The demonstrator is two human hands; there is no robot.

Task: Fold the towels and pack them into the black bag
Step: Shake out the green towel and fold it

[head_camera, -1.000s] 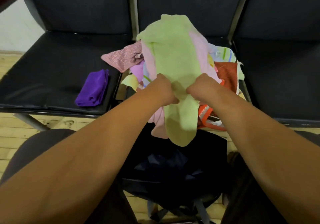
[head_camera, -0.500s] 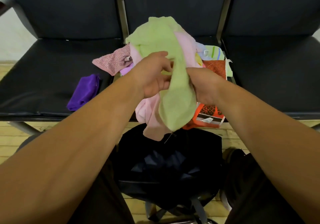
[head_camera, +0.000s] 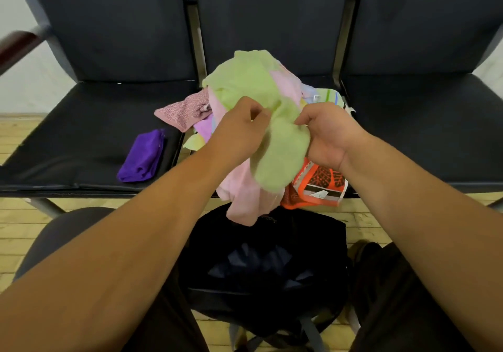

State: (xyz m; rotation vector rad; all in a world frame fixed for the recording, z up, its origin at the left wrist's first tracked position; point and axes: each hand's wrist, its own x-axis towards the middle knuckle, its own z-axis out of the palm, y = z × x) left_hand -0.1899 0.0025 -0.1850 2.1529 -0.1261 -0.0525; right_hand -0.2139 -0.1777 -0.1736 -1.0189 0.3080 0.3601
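A light green towel (head_camera: 275, 145) lies draped over a heap of towels on the middle black seat. My left hand (head_camera: 239, 131) pinches its left edge and my right hand (head_camera: 326, 136) grips its right edge, both near the towel's narrow middle. Under it hangs a pale pink towel (head_camera: 245, 199), its end dangling over the open black bag (head_camera: 266, 267) that stands on the floor between my knees. An orange patterned towel (head_camera: 318, 185) and a dusty pink one (head_camera: 182, 112) stick out of the heap.
A folded purple towel (head_camera: 143, 157) lies on the left seat (head_camera: 81, 123). The right seat (head_camera: 424, 123) holds nothing. A wooden armrest (head_camera: 16, 45) juts out at the far left. Wooden floor shows below the bench.
Both hands have shifted their hold on the green towel: the left hand went up and over its left edge, and the hands have drawn slightly apart. The camera view also shifted.
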